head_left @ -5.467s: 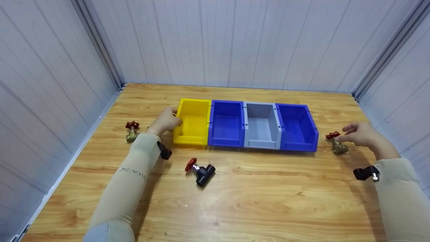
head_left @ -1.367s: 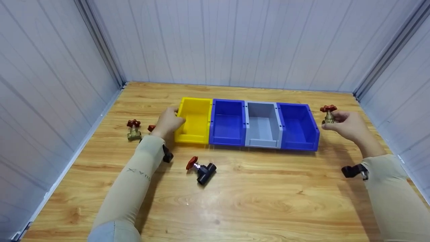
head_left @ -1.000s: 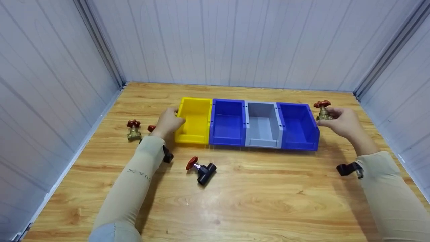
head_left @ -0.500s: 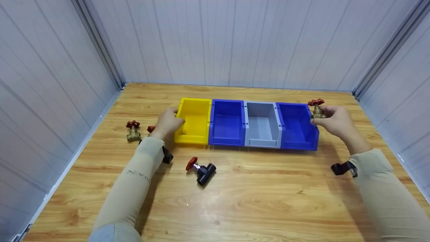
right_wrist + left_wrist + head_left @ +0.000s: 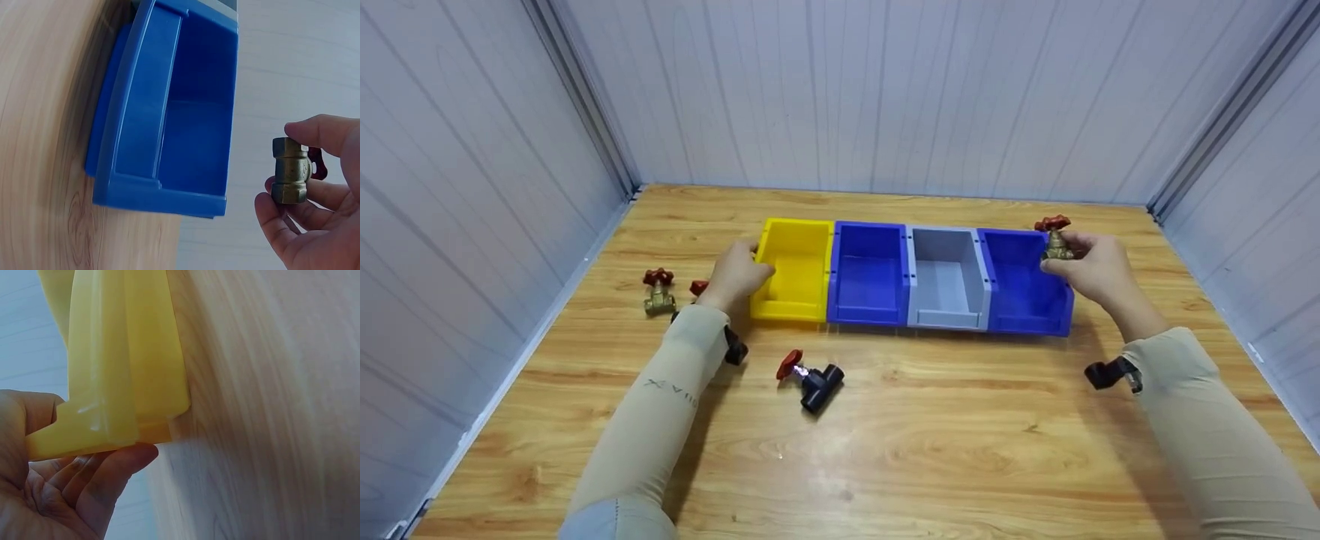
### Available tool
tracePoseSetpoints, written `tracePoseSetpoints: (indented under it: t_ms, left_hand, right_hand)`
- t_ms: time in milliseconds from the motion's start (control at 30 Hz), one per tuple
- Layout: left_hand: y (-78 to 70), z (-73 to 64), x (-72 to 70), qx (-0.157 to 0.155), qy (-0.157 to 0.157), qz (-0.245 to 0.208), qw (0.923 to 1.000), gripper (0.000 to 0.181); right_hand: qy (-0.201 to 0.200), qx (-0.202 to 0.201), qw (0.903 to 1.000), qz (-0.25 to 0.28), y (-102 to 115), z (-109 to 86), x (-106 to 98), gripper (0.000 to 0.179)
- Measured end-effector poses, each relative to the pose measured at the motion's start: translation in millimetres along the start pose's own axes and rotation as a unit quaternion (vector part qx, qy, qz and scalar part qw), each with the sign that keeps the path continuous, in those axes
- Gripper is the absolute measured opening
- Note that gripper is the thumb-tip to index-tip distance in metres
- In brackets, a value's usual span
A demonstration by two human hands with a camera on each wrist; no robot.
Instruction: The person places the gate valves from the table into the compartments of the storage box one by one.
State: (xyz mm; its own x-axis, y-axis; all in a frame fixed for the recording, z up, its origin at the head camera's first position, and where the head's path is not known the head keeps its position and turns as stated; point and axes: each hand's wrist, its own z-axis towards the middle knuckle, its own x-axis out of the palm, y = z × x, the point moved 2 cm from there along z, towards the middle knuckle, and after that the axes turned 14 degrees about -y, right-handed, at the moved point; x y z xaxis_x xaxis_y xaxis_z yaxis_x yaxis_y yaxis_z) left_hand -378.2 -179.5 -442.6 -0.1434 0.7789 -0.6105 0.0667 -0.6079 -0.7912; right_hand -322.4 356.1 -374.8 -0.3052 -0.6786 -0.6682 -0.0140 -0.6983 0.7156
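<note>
My left hand (image 5: 735, 276) grips the left wall of the yellow bin (image 5: 789, 289), thumb inside and fingers outside; the left wrist view shows the yellow wall (image 5: 107, 382) between them. With thumb and fingers, my right hand (image 5: 1099, 270) holds a brass gate valve (image 5: 1057, 246) with a red handwheel, raised by the right rim of the rightmost blue bin (image 5: 1024, 289). In the right wrist view the valve's brass body (image 5: 290, 171) hangs apart from the bin's opening (image 5: 197, 146).
Between the yellow and right blue bins stand another blue bin (image 5: 868, 281) and a grey bin (image 5: 947, 285). A black tee valve (image 5: 819, 386) lies in front. Left of my hand are a brass valve (image 5: 659, 296) and a partly hidden red handwheel (image 5: 699, 286).
My right hand has picked the brass valve up off the table on the right and carried it leftward to the right blue bin's edge. The left hand stays on the yellow bin.
</note>
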Motion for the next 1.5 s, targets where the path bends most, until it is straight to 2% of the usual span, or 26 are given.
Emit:
tracePoseSetpoints:
  t_ms: [300,533,800,1133,1500]
  left_hand:
    - [-1.5,-4.1,-2.8,0.003,0.007,-0.005,1.0,0.057]
    - [-0.7,-3.5,-2.7,0.007,0.006,-0.006,0.9999,0.058]
    - [-1.6,-4.0,-3.5,0.004,0.007,-0.003,1.0,0.059]
    - [-1.1,-4.3,-2.1,0.002,0.006,-0.005,1.0,0.059]
    - [-1.2,-6.5,-1.5,0.014,-0.004,0.001,0.9999,0.057]
  right_hand:
    - [-0.001,-0.011,0.9999,-0.002,5.5,0.3,12.2,0.07]
    - [0.018,0.009,0.9998,0.001,8.9,1.5,21.7,0.074]
    - [0.013,0.008,0.9998,0.008,13.2,0.6,33.5,0.072]
    - [-0.003,0.001,0.9999,0.012,8.9,-1.6,47.9,0.07]
    - [0.007,-0.009,0.9998,-0.016,0.6,-4.6,61.5,0.069]
